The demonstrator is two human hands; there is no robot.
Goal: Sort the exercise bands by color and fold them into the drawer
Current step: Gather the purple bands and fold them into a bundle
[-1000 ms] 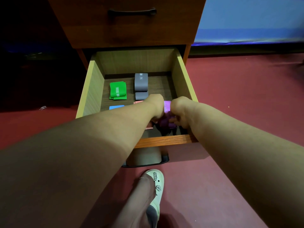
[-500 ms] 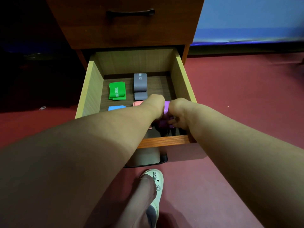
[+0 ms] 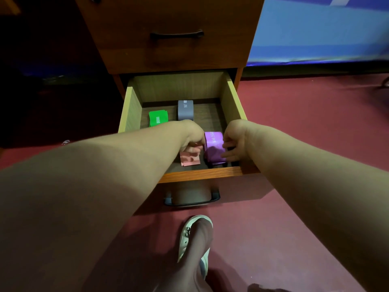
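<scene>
While in drawer (image 3: 234, 102), purple band (image 3: 213, 145) between straight right fingers (image 3: 231, 153) and curled left fingers (image 3: 190, 149); grip unclear

Left forearm (image 3: 101, 169) and right forearm (image 3: 311, 169) are bare. One foot wears a pale, rounded clog (image 3: 190, 223) with small charms.

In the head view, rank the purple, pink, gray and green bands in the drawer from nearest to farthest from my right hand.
1. purple band, touching the right hand, front right.
2. pink band, front middle.
3. gray band, back middle.
4. green band, back left.
</scene>
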